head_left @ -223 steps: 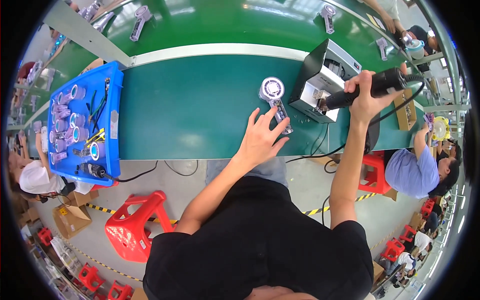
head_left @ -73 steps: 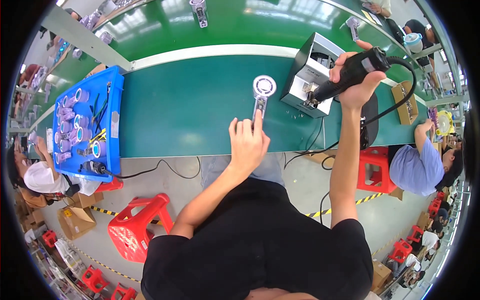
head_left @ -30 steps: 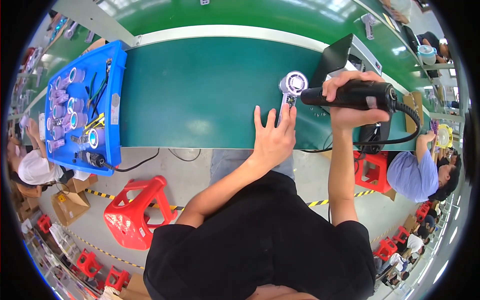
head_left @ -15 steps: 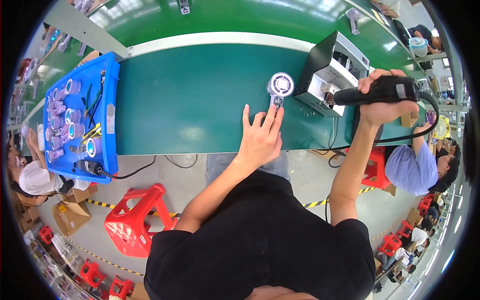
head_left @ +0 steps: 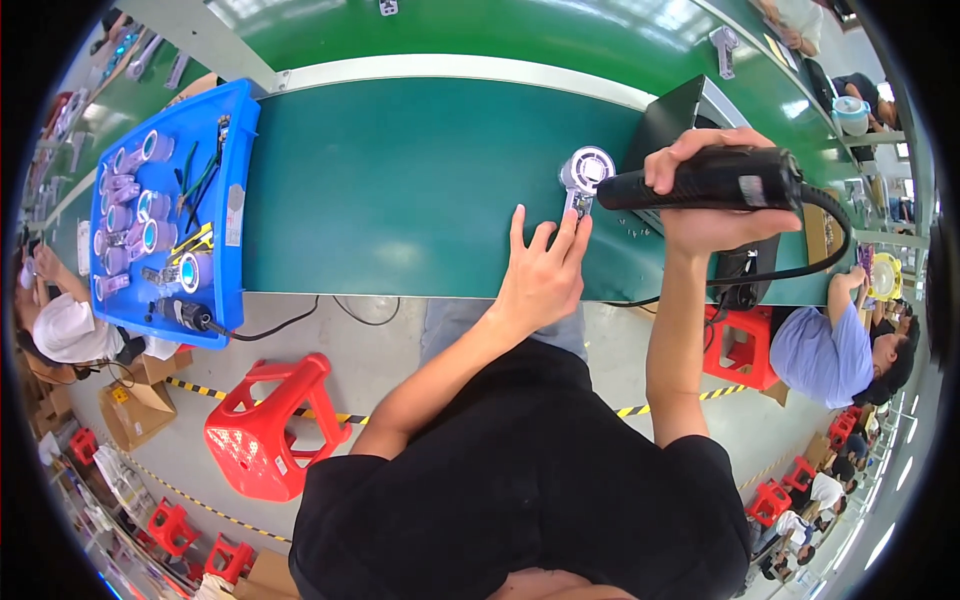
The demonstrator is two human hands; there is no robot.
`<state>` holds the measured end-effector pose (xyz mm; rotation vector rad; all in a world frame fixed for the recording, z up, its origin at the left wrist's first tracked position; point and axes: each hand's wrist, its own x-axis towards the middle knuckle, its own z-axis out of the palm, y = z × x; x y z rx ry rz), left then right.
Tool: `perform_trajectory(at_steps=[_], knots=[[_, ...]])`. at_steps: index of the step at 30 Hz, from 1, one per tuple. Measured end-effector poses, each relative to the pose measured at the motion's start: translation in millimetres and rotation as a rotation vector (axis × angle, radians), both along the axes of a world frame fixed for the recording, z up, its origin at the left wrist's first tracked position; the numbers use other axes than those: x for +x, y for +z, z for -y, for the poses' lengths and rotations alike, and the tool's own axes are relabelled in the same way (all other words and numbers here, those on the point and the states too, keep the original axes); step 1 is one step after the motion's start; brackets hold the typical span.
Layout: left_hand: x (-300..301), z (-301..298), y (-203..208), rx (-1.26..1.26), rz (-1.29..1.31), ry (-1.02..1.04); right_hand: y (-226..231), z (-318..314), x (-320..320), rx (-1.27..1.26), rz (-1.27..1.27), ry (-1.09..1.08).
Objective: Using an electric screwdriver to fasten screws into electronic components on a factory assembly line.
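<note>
A pale lilac handheld fan (head_left: 588, 168) lies on the green table, its round head away from me and its handle toward me. My left hand (head_left: 543, 280) rests by it with fingers spread, two fingertips pressed on the handle's lower end. In my right hand (head_left: 712, 232) is a black electric screwdriver (head_left: 725, 180) with a thick cable, held almost level. Its front end points left, close to the fan's handle; whether the tip touches is unclear.
Behind the screwdriver stands a black box-shaped machine (head_left: 672, 118), with small screws (head_left: 636, 230) scattered beside it. A blue bin (head_left: 238, 215) at the left holds several fan parts, pliers and another corded tool. A red stool (head_left: 265, 430) stands below; a person (head_left: 825, 345) sits at the right.
My right hand has brought the screwdriver left, from the machine's front over to the fan. My left hand stays on the fan's handle. The whole view has shifted slightly.
</note>
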<state>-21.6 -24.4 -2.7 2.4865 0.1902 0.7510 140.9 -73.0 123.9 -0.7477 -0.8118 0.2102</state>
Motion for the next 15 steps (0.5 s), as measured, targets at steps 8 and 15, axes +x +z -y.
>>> perform_trajectory(at_steps=[8, 15], knots=[[-0.9, -0.1, -3.0, 0.001, -0.005, 0.005, -9.2, -18.0, -12.4, -0.194, 0.055, -0.153], [-2.2, -4.0, 4.5, -0.024, -0.023, -0.016, -12.8, -16.7, -18.9, -0.353, 0.078, -0.184]])
